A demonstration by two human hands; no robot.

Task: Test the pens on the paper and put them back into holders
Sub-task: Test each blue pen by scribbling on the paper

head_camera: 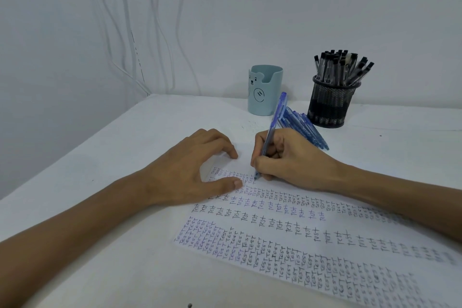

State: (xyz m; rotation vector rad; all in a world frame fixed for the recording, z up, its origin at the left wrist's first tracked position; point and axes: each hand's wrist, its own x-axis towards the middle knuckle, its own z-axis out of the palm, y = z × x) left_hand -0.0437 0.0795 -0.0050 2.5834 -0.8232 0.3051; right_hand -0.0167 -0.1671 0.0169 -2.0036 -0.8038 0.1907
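The right hand (292, 157) pinches a blue pen (273, 127) between curled fingers and thumb, its tip touching the paper (287, 240) near the sheet's far left corner, among rows of the written word "test". The left hand (190, 165) rests just beside it with relaxed, spread fingers, its fingertips and thumb pressing on that corner and gripping nothing. Toward the tabletop's (125, 157) far edge stand a teal bear holder (265, 90) and a black mesh holder (330, 105) full of black pens (340, 67), with loose blue pens (302, 127) lying between them.

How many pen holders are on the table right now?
2: a pale blue cup at centre back, and a black mesh holder, full of pens, to its right.
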